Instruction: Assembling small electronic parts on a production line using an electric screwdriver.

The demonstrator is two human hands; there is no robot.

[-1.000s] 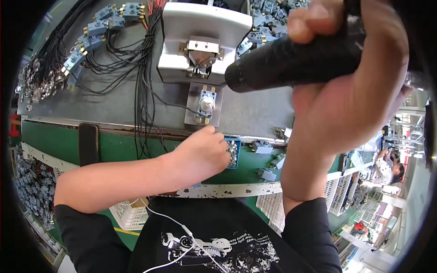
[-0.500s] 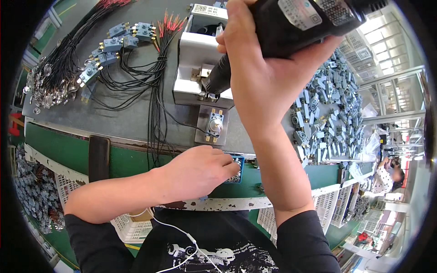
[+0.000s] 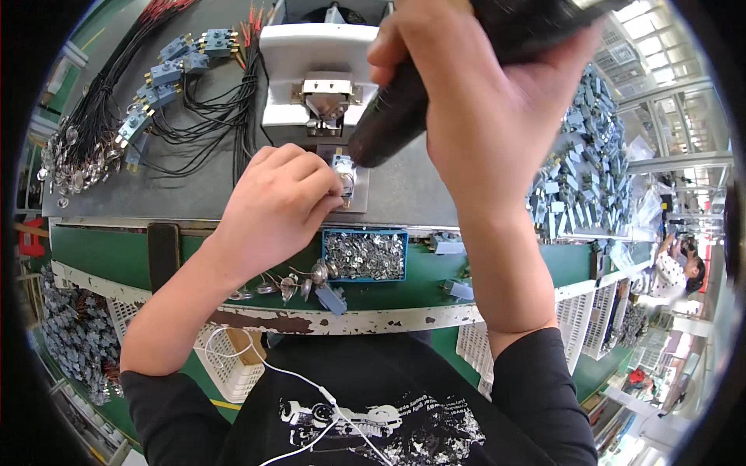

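Note:
My right hand (image 3: 497, 116) is wrapped round a black electric screwdriver (image 3: 400, 113); its nose points down beside the grey switch (image 3: 342, 164) on a small metal block (image 3: 360, 194). The fingertips of my left hand (image 3: 280, 194) are pinched together at the near side of that switch and partly cover it. What they hold, if anything, is hidden. Just beyond the block stands a white dispenser-like machine (image 3: 315, 50) with a metal bracket at its front. A blue tray (image 3: 406, 264) of small metal parts sits closer to me.
Black wire bundles (image 3: 97, 109) and wired grey switches (image 3: 165, 74) lie on the left of the metal worktop. Many loose grey switches (image 3: 579, 171) are heaped at right. On the green ledge, a few switches (image 3: 447, 243) and round metal discs (image 3: 287, 287) lie around the tray.
My left hand has left the blue tray and reached the switch on the block. The screwdriver's nose has moved from the white machine's front toward the switch. The view has shifted.

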